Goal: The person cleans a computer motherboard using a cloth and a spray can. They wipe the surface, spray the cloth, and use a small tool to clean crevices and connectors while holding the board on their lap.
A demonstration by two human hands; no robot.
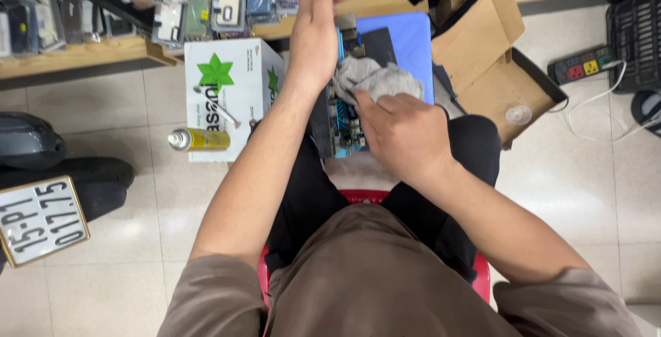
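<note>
Your left hand [315, 30] holds the board [339, 113] on edge, fingers straight and pressed together along its far side, palm flat against it, so the board stands upright over your lap between your 2 hands. Your right hand [403, 134] is closed on a grey rag [375, 79], fingers curled and pinching the cloth, which bunches just beyond your knuckles and presses against the board's blue face. The rag touches the board right beside your left wrist. Behind the board, past both hands, lies a blue tray [406, 41]. Out to the left of your left forearm sits a white box [227, 96] with a green star, and on it, near the box's front edge, a yellow spray can [200, 139] lying on its side and a thin screwdriver [219, 106]. To the right of your right hand stands an open carton [496, 68], and further right a power strip [584, 65] on the floor
</note>
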